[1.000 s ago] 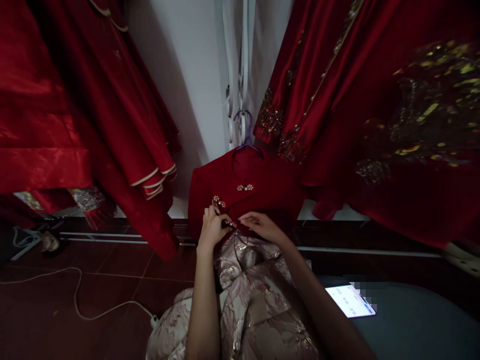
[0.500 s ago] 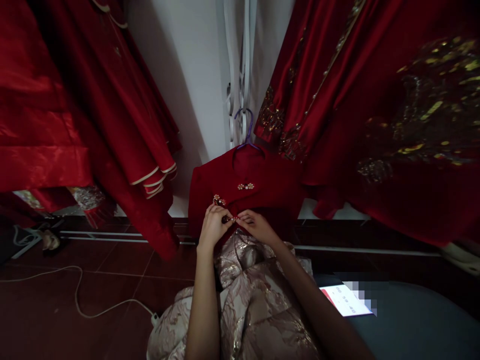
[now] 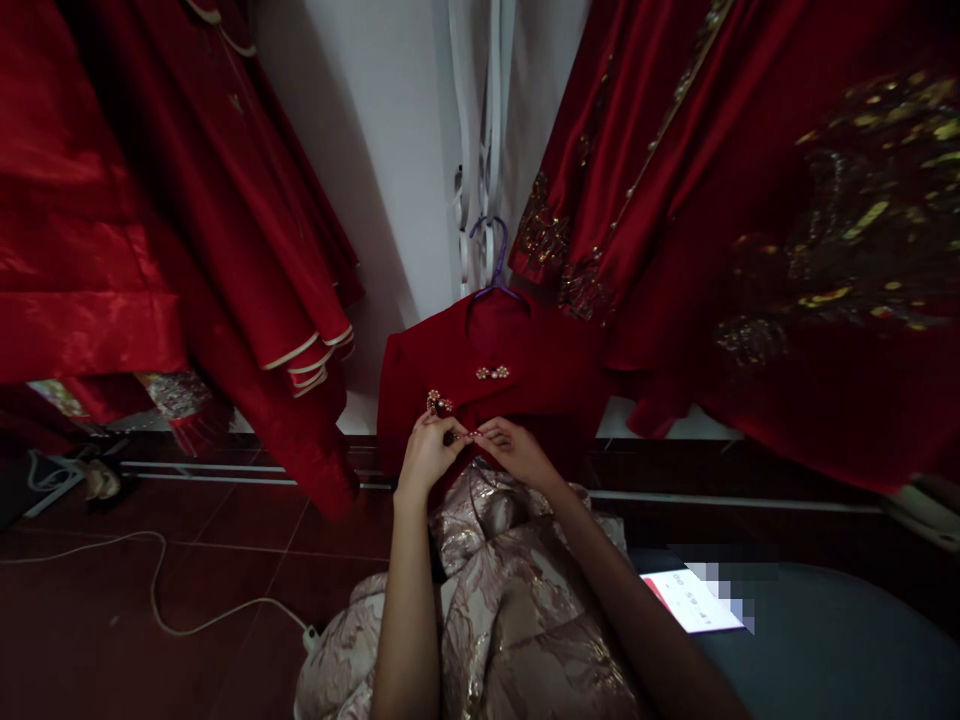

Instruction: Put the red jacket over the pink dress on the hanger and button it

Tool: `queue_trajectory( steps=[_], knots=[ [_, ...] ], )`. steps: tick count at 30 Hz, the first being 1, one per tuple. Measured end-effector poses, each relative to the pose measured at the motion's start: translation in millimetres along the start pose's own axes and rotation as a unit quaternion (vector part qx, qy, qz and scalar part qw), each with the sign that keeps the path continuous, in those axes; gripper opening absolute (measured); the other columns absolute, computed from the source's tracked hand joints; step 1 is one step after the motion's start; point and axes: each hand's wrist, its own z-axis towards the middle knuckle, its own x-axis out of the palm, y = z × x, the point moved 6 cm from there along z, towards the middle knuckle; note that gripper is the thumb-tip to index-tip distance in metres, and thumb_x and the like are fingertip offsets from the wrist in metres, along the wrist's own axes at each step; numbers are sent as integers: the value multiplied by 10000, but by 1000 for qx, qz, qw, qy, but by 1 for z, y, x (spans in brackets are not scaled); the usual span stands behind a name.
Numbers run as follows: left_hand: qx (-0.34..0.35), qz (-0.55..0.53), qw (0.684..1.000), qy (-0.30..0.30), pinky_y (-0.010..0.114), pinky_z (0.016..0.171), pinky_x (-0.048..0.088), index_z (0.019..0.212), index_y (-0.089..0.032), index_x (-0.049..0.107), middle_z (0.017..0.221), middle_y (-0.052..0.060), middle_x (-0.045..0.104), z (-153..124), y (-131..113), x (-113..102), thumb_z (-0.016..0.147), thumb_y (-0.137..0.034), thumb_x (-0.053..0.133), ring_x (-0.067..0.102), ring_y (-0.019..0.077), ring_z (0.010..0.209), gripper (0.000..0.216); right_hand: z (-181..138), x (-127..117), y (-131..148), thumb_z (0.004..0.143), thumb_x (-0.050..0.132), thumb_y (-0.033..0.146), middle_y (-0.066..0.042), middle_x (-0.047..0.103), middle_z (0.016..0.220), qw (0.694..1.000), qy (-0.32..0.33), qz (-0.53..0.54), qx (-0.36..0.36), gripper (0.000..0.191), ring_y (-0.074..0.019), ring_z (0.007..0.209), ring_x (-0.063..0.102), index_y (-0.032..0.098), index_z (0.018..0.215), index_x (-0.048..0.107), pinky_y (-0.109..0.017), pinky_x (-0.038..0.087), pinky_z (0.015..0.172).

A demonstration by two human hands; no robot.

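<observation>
A short-sleeved red jacket (image 3: 551,350) hangs in front of me on a purple hanger (image 3: 501,248). A gold-and-pearl clasp (image 3: 492,373) sits below its neckline, and another gold-and-pearl ornament (image 3: 439,402) lies lower on the left, just above my left hand (image 3: 429,452). The left thumb and forefinger are pinched at the jacket's front opening. Opposite, my right hand (image 3: 516,450) pinches the same spot, fingertips nearly meeting. Between them is a small clasp (image 3: 472,435), mostly covered by the fingers. Below the jacket, patterned satin fabric (image 3: 517,570) spreads under my forearms.
Red garments (image 3: 247,200) hang at left, and more with gold sequins (image 3: 877,200) at right. A lit phone (image 3: 694,600) rests on a grey rounded surface (image 3: 840,640). A white cable (image 3: 161,590) crosses the tiled floor. Low metal rails (image 3: 247,475) run behind.
Both hands stay almost in place at the clasp. The left fingers have shifted slightly, so more of the ornament above them shows.
</observation>
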Motion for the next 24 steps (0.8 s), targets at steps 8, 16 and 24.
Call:
queue_trajectory(
  steps=[8,16,24],
  knots=[
    [-149,-102,981,-76,330,915,391,943,-224,630,912,25,680,0,39,8,833,-480,460,596,161,902,327,-4,-16,13,725,609,325,-33,637,814,992,100,63,36,190,-139,781,601,163,810,560,-287,458,768],
    [-279,-405,857,-152,227,638,473,932,-136,649,870,70,691,2,62,30,804,-394,521,629,127,723,315,-14,-20,24,717,517,210,8,592,695,975,210,60,44,46,-124,694,569,172,728,540,-242,435,675],
    [-296,-581,743,-147,254,798,493,939,-125,675,959,98,690,2,50,34,725,-364,648,648,104,779,322,-16,-18,29,709,497,193,13,578,699,972,225,54,34,63,-114,687,550,169,729,552,-225,422,664]
  ],
)
